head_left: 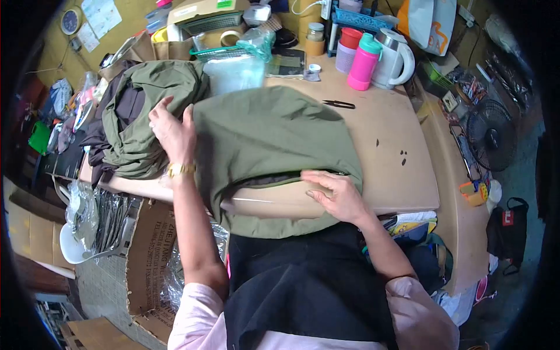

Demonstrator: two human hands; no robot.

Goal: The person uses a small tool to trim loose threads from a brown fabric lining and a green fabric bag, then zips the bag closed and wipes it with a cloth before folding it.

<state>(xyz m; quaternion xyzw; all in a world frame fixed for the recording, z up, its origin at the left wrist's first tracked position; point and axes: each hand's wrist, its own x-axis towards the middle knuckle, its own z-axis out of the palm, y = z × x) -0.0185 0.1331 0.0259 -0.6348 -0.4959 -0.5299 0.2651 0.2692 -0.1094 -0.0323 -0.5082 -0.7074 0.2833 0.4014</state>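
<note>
A green cloth bag point(274, 125) lies spread on the tan table point(396, 181), its strap looping over the front edge near my body. A dark opening runs along its lower side. My right hand point(333, 195) rests at the right end of that opening, fingers together on the fabric edge; whether they pinch it is unclear. My left hand point(174, 131) is raised at the bag's left side, fingers apart, with nothing in it. Just beyond it sits a heap of green and dark cloth point(146, 99).
Black thread snips point(339, 104) lie behind the bag. A pink bottle point(364, 64) and a steel kettle point(392, 58) stand at the back right. Below the table's left side is an open cardboard box point(146, 262); a black fan point(492, 131) is at the right.
</note>
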